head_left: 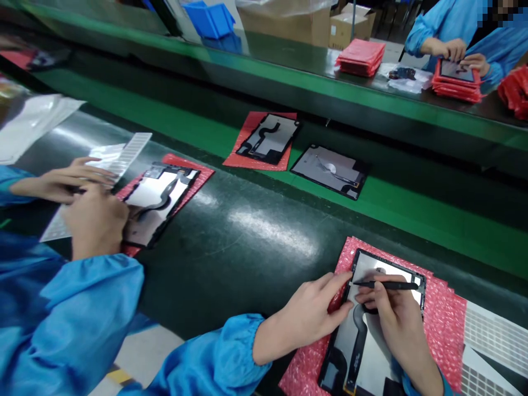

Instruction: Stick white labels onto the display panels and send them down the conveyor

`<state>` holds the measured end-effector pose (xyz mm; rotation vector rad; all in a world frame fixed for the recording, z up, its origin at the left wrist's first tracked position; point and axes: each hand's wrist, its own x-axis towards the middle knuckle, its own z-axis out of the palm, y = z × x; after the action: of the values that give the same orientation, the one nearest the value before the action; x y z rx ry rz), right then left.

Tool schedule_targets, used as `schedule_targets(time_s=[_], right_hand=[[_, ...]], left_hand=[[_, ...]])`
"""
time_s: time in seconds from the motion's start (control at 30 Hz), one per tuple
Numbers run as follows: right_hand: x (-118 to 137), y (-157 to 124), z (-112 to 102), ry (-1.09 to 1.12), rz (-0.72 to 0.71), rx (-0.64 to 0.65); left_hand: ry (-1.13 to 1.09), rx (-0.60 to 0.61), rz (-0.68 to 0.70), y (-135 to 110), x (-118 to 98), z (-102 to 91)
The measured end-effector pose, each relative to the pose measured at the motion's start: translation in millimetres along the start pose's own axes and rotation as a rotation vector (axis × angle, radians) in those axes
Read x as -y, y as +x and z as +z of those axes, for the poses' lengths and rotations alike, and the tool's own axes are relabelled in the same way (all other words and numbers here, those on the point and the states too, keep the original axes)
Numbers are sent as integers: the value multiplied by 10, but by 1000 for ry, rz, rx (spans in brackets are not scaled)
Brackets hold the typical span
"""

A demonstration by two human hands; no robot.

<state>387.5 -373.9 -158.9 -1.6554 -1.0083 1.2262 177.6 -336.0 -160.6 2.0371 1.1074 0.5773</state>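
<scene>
My left hand (305,313) reaches in from the left, thumb and forefinger apart, their tips at the left edge of a tablet screen panel (371,341). In my right hand (398,319) is a pair of black tweezers (396,285), gripped like a pen. Its pointed tip meets the panel's upper left edge, close to my left forefinger. The panel lies back side up, with a dark curved flex cable (359,330) along it. Under it is a stack of pink bubble-wrap pouches (445,319). My right hand hides part of the panel.
Sheets of pale stickers (499,335) lie at right. On the green strip ahead are two more panels (270,137) (330,169). At left, a co-worker's hands (94,203) work beside another panel (165,192). Across the raised ledge, another person handles a panel on red pouches (457,82).
</scene>
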Motion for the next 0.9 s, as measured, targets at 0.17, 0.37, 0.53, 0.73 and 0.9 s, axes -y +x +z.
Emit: schedule_targets(time_s=[0.17, 0.37, 0.53, 0.73, 0.9], right_hand=[[33, -8, 29, 15, 15, -20], [0, 13, 50, 83, 2, -41], [125, 4, -5, 191, -91, -70], [211, -273, -699, 211, -213, -325], [-315, -654, -1607, 78, -139, -587]], left_hand=[[180, 10, 148, -23, 18, -6], [288, 19, 192, -32, 33, 2], [238, 31, 199, -15, 82, 19], [100, 43, 203, 43, 164, 34], [-179, -29, -20, 97, 246, 92]])
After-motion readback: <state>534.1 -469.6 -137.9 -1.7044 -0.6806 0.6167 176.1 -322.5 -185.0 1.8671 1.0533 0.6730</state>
